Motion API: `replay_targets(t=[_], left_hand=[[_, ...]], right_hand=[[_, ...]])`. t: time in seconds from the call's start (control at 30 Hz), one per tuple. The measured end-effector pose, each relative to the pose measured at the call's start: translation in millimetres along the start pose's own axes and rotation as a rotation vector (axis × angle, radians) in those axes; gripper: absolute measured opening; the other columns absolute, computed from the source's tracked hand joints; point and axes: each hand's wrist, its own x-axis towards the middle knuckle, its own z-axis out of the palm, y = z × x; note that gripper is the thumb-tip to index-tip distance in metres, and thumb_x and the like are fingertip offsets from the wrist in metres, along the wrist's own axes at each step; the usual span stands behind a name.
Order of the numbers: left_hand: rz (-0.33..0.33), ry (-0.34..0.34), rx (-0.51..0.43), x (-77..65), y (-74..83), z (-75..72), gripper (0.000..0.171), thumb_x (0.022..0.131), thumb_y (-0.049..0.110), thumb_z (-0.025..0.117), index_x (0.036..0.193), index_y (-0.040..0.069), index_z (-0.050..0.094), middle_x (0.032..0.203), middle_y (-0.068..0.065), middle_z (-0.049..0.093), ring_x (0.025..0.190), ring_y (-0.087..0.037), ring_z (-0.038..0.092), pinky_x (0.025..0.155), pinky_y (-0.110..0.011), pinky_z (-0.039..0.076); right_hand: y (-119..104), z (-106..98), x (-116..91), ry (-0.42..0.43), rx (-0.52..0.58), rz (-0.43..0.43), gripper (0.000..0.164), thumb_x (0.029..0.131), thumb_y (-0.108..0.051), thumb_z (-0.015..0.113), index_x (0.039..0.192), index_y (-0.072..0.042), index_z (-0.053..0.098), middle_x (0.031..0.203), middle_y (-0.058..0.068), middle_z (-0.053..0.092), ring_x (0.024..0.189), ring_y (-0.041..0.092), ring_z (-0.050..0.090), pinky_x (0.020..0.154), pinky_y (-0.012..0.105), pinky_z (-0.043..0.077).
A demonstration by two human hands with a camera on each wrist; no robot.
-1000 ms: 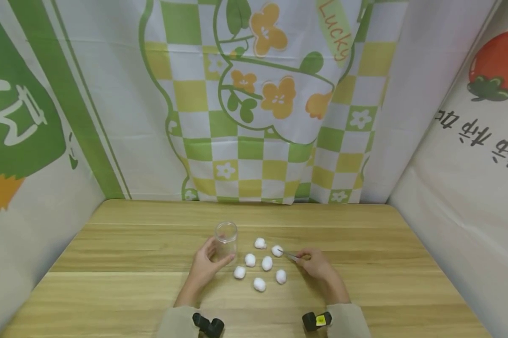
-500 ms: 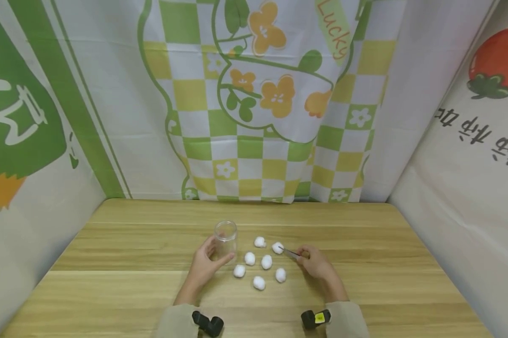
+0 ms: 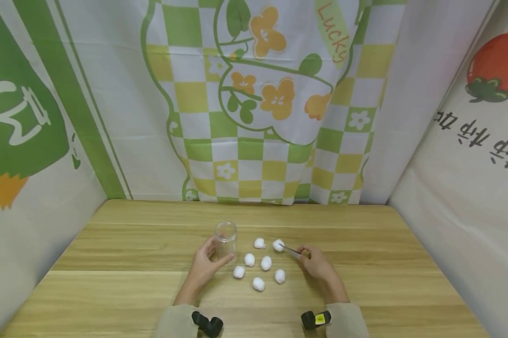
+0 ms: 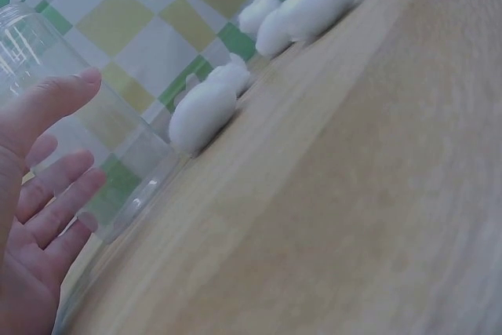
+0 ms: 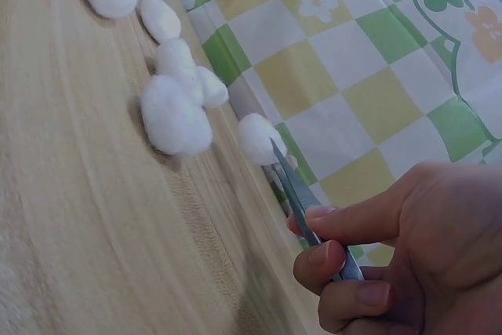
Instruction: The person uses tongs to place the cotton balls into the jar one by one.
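Note:
My left hand [image 3: 206, 261] grips a clear, open-topped jar [image 3: 226, 238] that stands upright on the table, the thumb on its near side and the fingers curled behind. In the left wrist view the jar [image 4: 118, 143] looks see-through, with nothing inside. My right hand [image 3: 316, 264] pinches metal tweezers [image 3: 293, 253] between thumb and fingers. Their pointed tips are at a white cotton ball [image 3: 278, 244], the farthest one to the right. In the right wrist view the tweezers [image 5: 300, 200] have one tip across the front of that cotton ball [image 5: 257, 137].
Several more cotton balls [image 3: 266, 263] lie loosely spread on the wooden table [image 3: 123, 263] between the two hands. Behind the table's far edge hangs a green and yellow checked curtain [image 3: 250, 150]. Printed cloth walls [image 3: 461, 197] stand on both sides.
The cotton ball at the tweezer tips has shifted slightly up in the head view, away from the others. The right hand has moved a little with it. The left hand and jar stay put.

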Motion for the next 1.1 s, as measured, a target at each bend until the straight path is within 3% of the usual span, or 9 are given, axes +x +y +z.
replay_targets(t=[0.43, 0.77, 1.1], left_hand=[[-0.024, -0.029, -0.013, 0.1, 3.3, -0.1, 0.068, 0.082, 0.016, 0.076, 0.141, 0.003, 0.044, 0.146, -0.022, 0.047, 0.136, -0.039, 0.046, 0.116, -0.049, 0.039], [0.012, -0.040, -0.020, -0.5, -3.0, 2.1, 0.069, 0.082, 0.014, 0.076, 0.141, 0.002, 0.043, 0.145, -0.022, 0.049, 0.135, -0.040, 0.047, 0.115, -0.051, 0.039], [-0.023, -0.051, -0.014, -1.0, 0.1, -0.2, 0.068, 0.084, 0.017, 0.075, 0.142, 0.002, 0.042, 0.147, -0.022, 0.046, 0.136, -0.039, 0.046, 0.117, -0.051, 0.037]], right_hand=[[-7.6, -3.2, -0.3, 0.020, -0.019, -0.008, 0.013, 0.096, -0.011, 0.054, 0.106, -0.011, 0.062, 0.066, 0.001, 0.043, 0.055, 0.012, 0.039, 0.049, 0.021, 0.031], [-22.3, -2.1, -7.7, 0.064, -0.040, -0.078, 0.017, 0.094, -0.009, 0.057, 0.109, -0.009, 0.064, 0.066, 0.003, 0.051, 0.057, 0.013, 0.044, 0.049, 0.022, 0.035], [-37.7, 1.1, -10.1, 0.103, -0.060, -0.132, 0.015, 0.093, -0.010, 0.059, 0.107, -0.010, 0.065, 0.067, 0.004, 0.055, 0.057, 0.012, 0.042, 0.050, 0.021, 0.032]])
